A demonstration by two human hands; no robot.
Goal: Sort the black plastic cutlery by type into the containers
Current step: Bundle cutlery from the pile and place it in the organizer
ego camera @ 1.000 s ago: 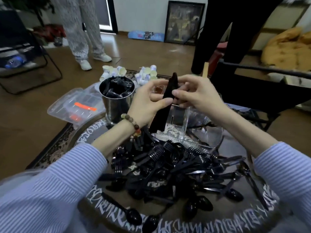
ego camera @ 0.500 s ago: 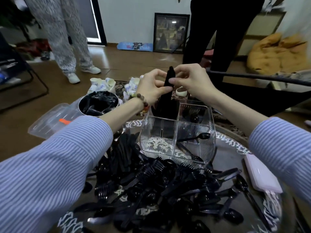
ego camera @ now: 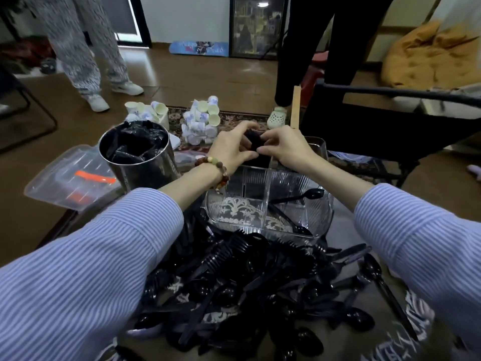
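Observation:
A heap of black plastic cutlery [ego camera: 260, 282] covers the round table in front of me. Behind it stands a clear divided container [ego camera: 250, 201] with a black spoon [ego camera: 309, 195] leaning in its right front section. My left hand [ego camera: 231, 149] and my right hand [ego camera: 283, 147] meet over the container's far left section and together grip a bundle of black cutlery [ego camera: 253, 142], lowered deep into it; only its top shows between my fingers. A metal cup [ego camera: 138, 157] to the left holds more black pieces.
A clear lidded box [ego camera: 67, 178] with an orange strip lies left of the cup. Small paper cups [ego camera: 200, 118] are piled on the rug beyond. A black chair frame [ego camera: 390, 118] stands at the right. Two people's legs [ego camera: 86, 48] stand on the wooden floor.
Both hands have carried the bundle from above the heap forward and down into the clear container's far left section, so most of it is now hidden.

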